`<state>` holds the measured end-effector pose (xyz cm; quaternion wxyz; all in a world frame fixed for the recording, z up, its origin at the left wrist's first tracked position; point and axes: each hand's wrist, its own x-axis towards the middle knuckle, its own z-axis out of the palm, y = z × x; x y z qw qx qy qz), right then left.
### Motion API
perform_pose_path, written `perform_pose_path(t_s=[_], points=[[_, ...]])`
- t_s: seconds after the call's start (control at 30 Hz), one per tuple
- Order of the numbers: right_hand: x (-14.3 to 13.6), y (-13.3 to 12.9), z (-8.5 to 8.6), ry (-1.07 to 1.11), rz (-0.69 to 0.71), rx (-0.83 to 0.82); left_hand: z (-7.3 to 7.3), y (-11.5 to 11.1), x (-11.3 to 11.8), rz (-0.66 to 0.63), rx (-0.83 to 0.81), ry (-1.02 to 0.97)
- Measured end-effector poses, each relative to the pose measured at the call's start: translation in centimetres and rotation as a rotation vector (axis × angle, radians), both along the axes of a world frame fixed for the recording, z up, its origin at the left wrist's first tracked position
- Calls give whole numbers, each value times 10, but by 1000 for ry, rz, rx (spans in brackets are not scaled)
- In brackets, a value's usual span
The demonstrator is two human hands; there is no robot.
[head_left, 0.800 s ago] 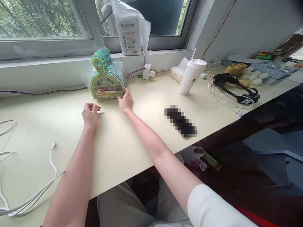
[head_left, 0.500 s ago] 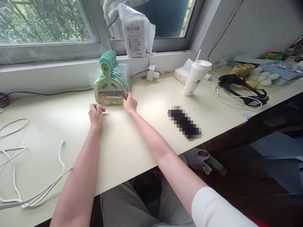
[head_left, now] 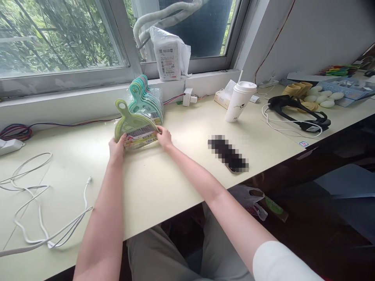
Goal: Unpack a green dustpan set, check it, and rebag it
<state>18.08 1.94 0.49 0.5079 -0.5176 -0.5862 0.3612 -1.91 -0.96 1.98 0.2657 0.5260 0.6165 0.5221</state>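
Note:
A yellow-green dustpan [head_left: 133,121] in clear plastic wrap, with a printed label and what looks like a brush across its front, tilts between my two hands. Its left edge is gripped by my left hand [head_left: 117,148], thumb on the front face. My right hand [head_left: 164,137] pinches the right edge. Right behind it stands a row of teal dustpans [head_left: 143,99], also wrapped and packed close together, their handles pointing up against the sill. The fingers behind the green dustpan are hidden.
A white cup with a straw [head_left: 239,102] and a tissue box [head_left: 223,98] stand right of centre. Nearer lies a dark blurred-out object [head_left: 228,154]. Black headgear [head_left: 300,113] with a cable lies at right. White cables [head_left: 43,218] loop at left. A wrapped packet [head_left: 169,58] sits on the sill.
The green dustpan has come away from the front of the row, toward me and leftward. My left hand has closed on its left edge; my right hand keeps its hold.

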Motion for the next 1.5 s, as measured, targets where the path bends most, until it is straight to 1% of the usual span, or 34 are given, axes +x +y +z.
perform_pose_path(t_s=[0.07,0.1,0.17,0.2,0.27,0.3,0.33,0.37,0.43,0.5,0.53,0.6,0.7,0.83,0.93,1.03,1.2,1.33,1.5], points=[[12,-9,-2,31,-17,-24,8,-7,5,-70,-123,-282],[19,-15,-3,25,-22,-30,12,-10,8,-113,-179,-380],[35,-31,-3,-38,-48,-11,18,-17,16,-213,-255,-473],[42,-40,-2,-95,-83,19,19,-20,20,-255,-281,-496],[52,-58,4,-262,-175,134,21,-24,26,-320,-316,-527],[54,-66,8,-364,-195,216,20,-25,29,-341,-321,-543],[53,-73,12,-469,-179,303,20,-25,31,-356,-317,-560],[52,-79,16,-566,-124,383,19,-25,33,-366,-304,-582],[44,-87,22,-706,34,487,18,-25,33,-379,-264,-632],[35,-89,24,-764,141,498,18,-24,30,-360,-218,-690],[31,-87,22,-759,157,469,18,-24,28,-339,-204,-713],[28,-81,17,-676,148,367,17,-23,25,-294,-197,-737],[34,-67,10,-383,125,177,16,-22,23,-268,-218,-741],[47,-54,8,24,80,-11,13,-21,25,-330,-160,-749],[51,-50,10,196,85,-99,11,-21,25,-429,-170,-698],[50,-48,8,312,87,-149,10,-23,22,-513,-203,-651],[49,-42,2,548,101,-178,11,-21,17,-525,-171,-625],[51,-41,2,583,138,-231,4,-14,14,-478,-148,-547],[51,-45,8,552,131,-239,-7,-5,8,-361,-110,-569]])
